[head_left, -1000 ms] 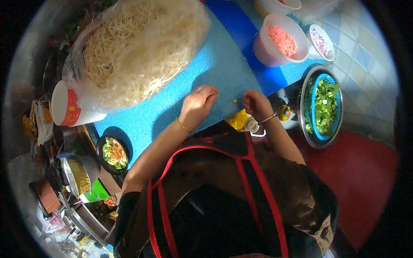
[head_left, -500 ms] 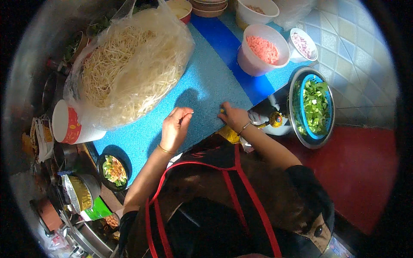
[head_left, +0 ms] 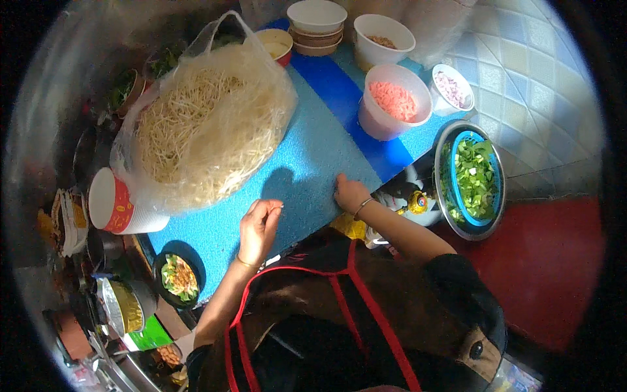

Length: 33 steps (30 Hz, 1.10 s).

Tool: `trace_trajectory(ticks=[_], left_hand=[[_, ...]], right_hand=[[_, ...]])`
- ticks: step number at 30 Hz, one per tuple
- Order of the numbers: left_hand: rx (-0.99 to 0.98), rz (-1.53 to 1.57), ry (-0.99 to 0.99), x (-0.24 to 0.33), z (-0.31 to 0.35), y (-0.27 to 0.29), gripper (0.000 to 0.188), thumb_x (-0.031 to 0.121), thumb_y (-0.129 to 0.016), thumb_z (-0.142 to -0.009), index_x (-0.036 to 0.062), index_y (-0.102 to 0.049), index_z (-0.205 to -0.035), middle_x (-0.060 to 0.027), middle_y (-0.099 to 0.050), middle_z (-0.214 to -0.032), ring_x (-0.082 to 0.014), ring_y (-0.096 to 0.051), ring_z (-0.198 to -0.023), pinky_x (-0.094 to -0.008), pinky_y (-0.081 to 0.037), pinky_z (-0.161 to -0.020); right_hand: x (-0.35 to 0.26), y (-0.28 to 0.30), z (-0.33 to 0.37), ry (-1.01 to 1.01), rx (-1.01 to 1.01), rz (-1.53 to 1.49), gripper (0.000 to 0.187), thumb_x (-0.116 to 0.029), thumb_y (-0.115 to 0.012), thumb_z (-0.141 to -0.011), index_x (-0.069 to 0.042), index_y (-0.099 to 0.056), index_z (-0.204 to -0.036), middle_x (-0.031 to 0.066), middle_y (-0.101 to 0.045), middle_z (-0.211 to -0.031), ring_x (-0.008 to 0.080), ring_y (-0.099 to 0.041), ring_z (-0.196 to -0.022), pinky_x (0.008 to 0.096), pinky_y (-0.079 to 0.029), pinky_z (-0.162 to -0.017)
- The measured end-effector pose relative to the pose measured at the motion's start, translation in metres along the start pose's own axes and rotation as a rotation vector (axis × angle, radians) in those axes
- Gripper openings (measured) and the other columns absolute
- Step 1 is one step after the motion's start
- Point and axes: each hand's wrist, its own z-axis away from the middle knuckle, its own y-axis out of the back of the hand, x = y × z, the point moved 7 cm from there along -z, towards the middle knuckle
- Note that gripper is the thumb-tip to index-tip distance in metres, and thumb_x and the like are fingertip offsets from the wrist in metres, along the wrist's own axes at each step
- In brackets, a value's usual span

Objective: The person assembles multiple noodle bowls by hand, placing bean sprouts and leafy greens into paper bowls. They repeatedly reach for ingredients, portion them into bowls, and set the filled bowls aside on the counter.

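1. My left hand [head_left: 258, 225] is curled above the light-blue speckled tabletop [head_left: 313, 147], thumb near fingers; I cannot tell whether it pinches anything.
2. My right hand [head_left: 353, 195] bends down at the tabletop's near edge, its grip hidden.
3. Done: chopped green leaves [head_left: 475, 179], diced pink pieces [head_left: 392, 101].
4. Not portioned out: pale thin sprouts [head_left: 173, 124], bagged beyond my left hand.

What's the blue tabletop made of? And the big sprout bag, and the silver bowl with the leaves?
Tabletop: speckled, slightly shiny, maybe a plastic covering; I can't be sure.
Bag: thin, glossy plastic, since it's see-through and wrinkly.
Bowl: probably polished metal, silvery with bright glints.
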Motion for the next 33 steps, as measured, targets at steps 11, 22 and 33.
trace_trajectory(ticks=[11, 22, 33], left_hand=[[0.000, 0.051, -0.040, 0.031, -0.014, 0.009, 0.010, 0.008, -0.058, -0.080, 0.0016, -0.059, -0.087, -0.0088, -0.057, -0.076, -0.0162, -0.053, -0.064, -0.0254, -0.043, -0.060], [0.112, 0.138, -0.142, 0.055, -0.032, 0.018, 0.009, 0.002, -0.060, -0.075, 0.0028, -0.060, -0.084, -0.0077, -0.057, -0.073, -0.0158, -0.052, -0.061, -0.0248, -0.043, -0.057], [0.106, -0.406, -0.467, 0.098, -0.046, 0.039, 0.013, 0.018, -0.060, -0.066, 0.0127, -0.060, -0.079, 0.0005, -0.057, -0.088, -0.0209, -0.053, -0.085, -0.0326, -0.041, -0.071]], right_hand=[[-0.008, 0.183, 0.010, -0.046, 0.284, -1.059, 0.020, -0.029, -0.047, -0.087, -0.010, -0.053, -0.085, -0.0046, -0.043, -0.059, 0.0040, -0.036, -0.045, 0.0166, -0.027, -0.039], [-0.004, 0.249, -0.012, 0.253, 0.616, -0.193, 0.025, -0.023, -0.044, -0.087, -0.005, -0.059, -0.096, 0.0122, -0.061, -0.080, 0.0266, -0.059, -0.070, 0.0334, -0.047, -0.064], [-0.173, 0.071, 0.012, -0.270, -0.821, -1.702, 0.036, -0.043, -0.038, -0.089, -0.013, -0.046, -0.071, -0.0041, -0.038, -0.051, 0.0063, -0.031, -0.038, 0.0205, -0.022, -0.034]])
